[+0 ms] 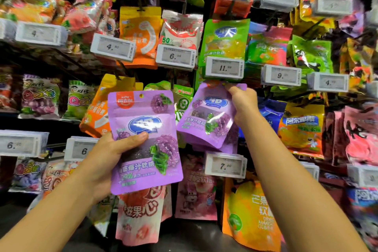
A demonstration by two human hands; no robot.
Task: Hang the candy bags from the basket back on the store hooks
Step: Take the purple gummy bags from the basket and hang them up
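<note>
Left hand (pixel 106 157) grips a glossy purple candy pouch (pixel 143 141); right hand (pixel 243 102) pinches another pouch's (pixel 206 116) top edge (beneath the 11.99 tag (pixel 224 68)).

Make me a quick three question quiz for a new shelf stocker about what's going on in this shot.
1. True or false: the left hand holds an orange candy bag.
2. What does the price tag right above the right hand read?
3. The right hand pinches its purple bag at: A the top edge, B the bottom edge, C the middle.

Key: 1 false, it holds a purple grape bag. 2: 11.99. 3: A.
</note>
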